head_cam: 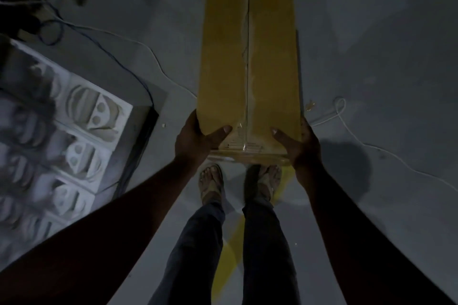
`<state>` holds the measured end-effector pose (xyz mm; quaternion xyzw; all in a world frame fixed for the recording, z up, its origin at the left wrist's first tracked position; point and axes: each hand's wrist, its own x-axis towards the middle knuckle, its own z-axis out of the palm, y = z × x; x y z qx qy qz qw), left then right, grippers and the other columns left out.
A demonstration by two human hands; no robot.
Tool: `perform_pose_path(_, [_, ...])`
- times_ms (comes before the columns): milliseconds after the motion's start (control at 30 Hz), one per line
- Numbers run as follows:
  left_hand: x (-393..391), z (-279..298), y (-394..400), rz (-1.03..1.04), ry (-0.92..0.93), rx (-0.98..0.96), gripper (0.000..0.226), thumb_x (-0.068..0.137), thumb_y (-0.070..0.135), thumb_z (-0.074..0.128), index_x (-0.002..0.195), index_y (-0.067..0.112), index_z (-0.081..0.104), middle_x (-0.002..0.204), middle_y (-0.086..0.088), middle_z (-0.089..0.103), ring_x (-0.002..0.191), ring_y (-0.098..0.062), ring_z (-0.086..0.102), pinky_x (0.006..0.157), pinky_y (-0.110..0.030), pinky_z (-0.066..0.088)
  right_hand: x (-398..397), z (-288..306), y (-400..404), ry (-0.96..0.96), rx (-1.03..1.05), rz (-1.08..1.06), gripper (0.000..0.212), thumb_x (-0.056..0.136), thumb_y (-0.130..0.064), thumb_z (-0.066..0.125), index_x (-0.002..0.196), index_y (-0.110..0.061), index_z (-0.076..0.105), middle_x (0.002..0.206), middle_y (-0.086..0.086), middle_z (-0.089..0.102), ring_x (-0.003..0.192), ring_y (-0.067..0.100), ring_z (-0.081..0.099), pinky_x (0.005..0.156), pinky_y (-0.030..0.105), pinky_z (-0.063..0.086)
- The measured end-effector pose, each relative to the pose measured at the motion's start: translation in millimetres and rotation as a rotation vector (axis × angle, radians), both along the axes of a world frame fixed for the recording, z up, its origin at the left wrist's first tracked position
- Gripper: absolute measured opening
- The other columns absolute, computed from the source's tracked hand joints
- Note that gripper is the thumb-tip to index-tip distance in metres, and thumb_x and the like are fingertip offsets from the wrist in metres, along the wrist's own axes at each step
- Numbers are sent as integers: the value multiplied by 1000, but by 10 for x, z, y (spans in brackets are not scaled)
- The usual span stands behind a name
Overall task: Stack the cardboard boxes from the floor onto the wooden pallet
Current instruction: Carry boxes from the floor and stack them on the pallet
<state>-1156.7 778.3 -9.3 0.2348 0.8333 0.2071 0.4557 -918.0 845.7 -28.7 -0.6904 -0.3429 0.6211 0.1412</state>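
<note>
I grip the long tan taped cardboard box (pixel 249 67) at its near corners, left hand (pixel 195 138) and right hand (pixel 301 146) curled round either side, thumbs on top for balance, carrying it above the grey floor (pixel 371 57).

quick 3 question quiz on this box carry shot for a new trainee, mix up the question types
1. True or false: only one hand holds the cardboard box.
2. Where do the thumbs lie? A) tucked under the box B) on the box's top face near its near edge C) off the box
3. Fill in: a strip of clear ____ runs along the seam between the top flaps.

Key
1. False: the left hand and the right hand grip opposite sides of its near end.
2. B
3. tape
</note>
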Motion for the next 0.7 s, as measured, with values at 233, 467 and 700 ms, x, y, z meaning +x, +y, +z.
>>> perform_pose_path(233, [344, 1920, -4, 142, -295, 173, 44, 83, 35, 83, 124, 26, 70, 110, 1, 77, 98, -20, 75, 88, -51, 61, 414, 1873, -292, 92, -21, -171, 29, 85, -32, 82, 113, -32, 73, 107, -9, 79, 101, 19, 75, 94, 44, 60])
perform_pose_path(467, [670, 3072, -456, -94, -311, 190, 50, 72, 53, 85, 118, 51, 68, 108, 15, 76, 100, -14, 73, 92, -45, 59, 763, 3362, -1444, 71, 57, -479, 33, 83, -32, 83, 115, -27, 75, 109, -4, 79, 99, 21, 76, 94, 45, 60])
perform_pose_path(700, [1087, 3851, -1031, -478, -387, 269, 78, 62, 71, 84, 131, 41, 64, 130, 7, 69, 114, -19, 68, 96, -50, 57, 947, 4316, -2933, 5, 244, -819, 44, 83, -40, 81, 124, -26, 73, 109, -7, 79, 99, 20, 76, 87, 42, 62])
